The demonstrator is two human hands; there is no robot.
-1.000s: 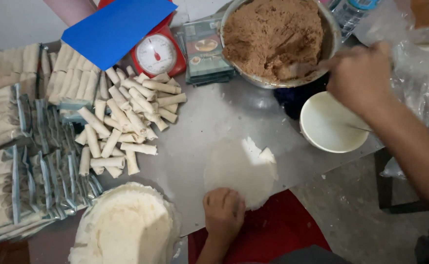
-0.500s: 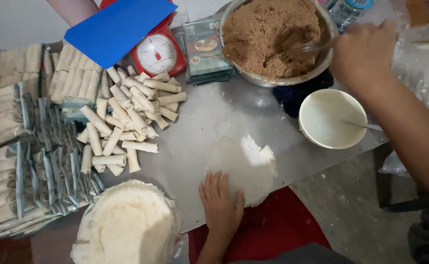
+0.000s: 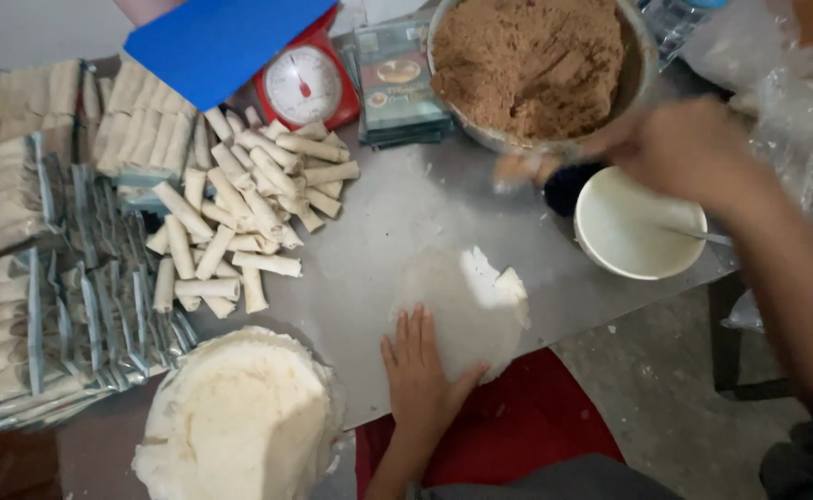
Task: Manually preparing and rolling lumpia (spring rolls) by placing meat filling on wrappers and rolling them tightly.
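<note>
Head view, the only one: we're at the filling step. Our left hand (image 3: 422,378) lies flat, fingers spread, holding nothing, pinning the near edge of a thin round wrapper (image 3: 467,306) on the grey table (image 3: 369,241). Our right hand (image 3: 680,153) is blurred between the metal bowl (image 3: 643,69) of crumbly brown filling (image 3: 527,56) and the white bowl (image 3: 633,227); fingers look curled, but we cannot tell whether they grip anything. Next move, in our judgement: a portion of filling set near the wrapper's middle, the sheet kept flat. Wrapper is pale, translucent, torn at its far edge. Finished rolls (image 3: 240,208) are short matte cylinders; wrapper stack (image 3: 240,421) floury, ragged-edged; red scale (image 3: 306,85) behind
</note>
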